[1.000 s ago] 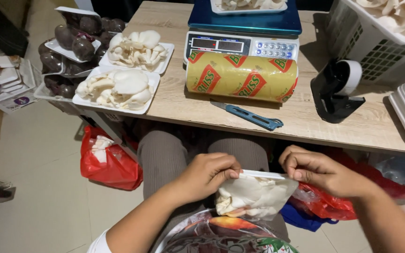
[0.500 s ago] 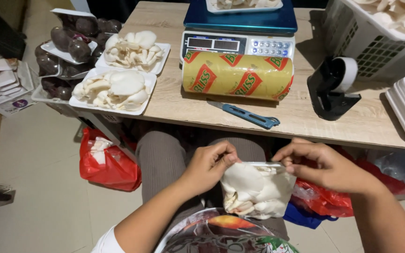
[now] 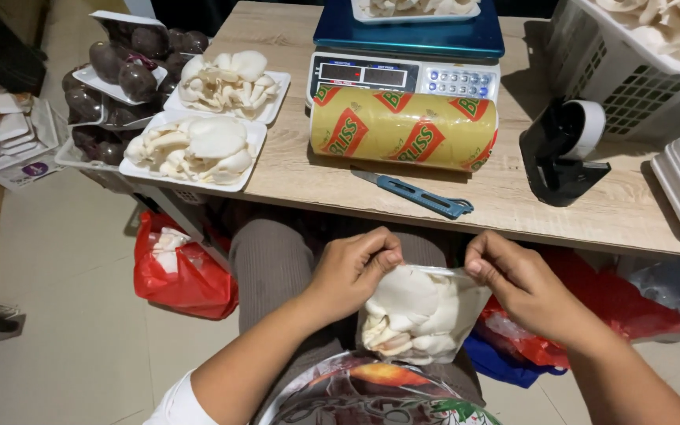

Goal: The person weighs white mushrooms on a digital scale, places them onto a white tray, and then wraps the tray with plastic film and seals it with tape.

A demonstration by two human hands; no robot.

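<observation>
The left hand (image 3: 353,271) and the right hand (image 3: 522,283) each pinched a top corner of a clear bag (image 3: 421,313) full of white mushrooms, fingers clamped on its rim. The bag hung between them over the lap, just below the edge of the worktop (image 3: 513,193). On the worktop lay a yellow roll (image 3: 403,128) of wrap, with a blue cutter (image 3: 419,195) just in front of it and a scale (image 3: 407,55) behind. A black tape dispenser (image 3: 560,153) stood to the right, near a white basket (image 3: 631,71). To the left sat two trays (image 3: 198,149) of mushrooms. A red bag (image 3: 182,267) lay on the floor.
</observation>
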